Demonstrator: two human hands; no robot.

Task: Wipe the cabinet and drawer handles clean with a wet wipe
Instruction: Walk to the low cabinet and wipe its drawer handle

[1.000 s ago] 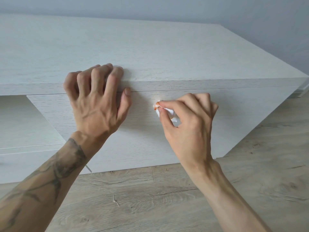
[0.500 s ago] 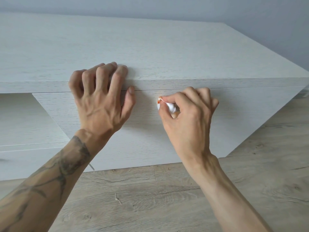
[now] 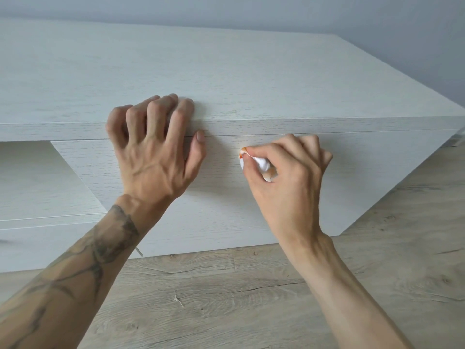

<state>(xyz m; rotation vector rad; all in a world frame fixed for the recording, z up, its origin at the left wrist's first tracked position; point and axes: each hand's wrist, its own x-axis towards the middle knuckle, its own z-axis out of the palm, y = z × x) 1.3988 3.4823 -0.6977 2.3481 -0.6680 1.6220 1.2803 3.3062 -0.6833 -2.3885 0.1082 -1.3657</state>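
A low white wood-grain cabinet point(image 3: 226, 79) fills the upper half of the view. Its drawer front point(image 3: 221, 210) stands slightly out from the body and shows no separate handle. My left hand point(image 3: 156, 152) rests on the cabinet's top front edge, fingers curled over the top and thumb against the gap above the drawer. My right hand point(image 3: 289, 177) pinches a crumpled white wet wipe point(image 3: 259, 163) with orange stains and presses it against the upper part of the drawer front, just below the gap.
A second white cabinet section point(image 3: 37, 197) sits lower to the left. Light wooden floor boards point(image 3: 251, 298) lie in front and to the right. A grey wall point(image 3: 377, 18) stands behind the cabinet.
My right hand with the wipe has risen a little toward the drawer's top edge. My left hand has kept its hold on the cabinet edge.
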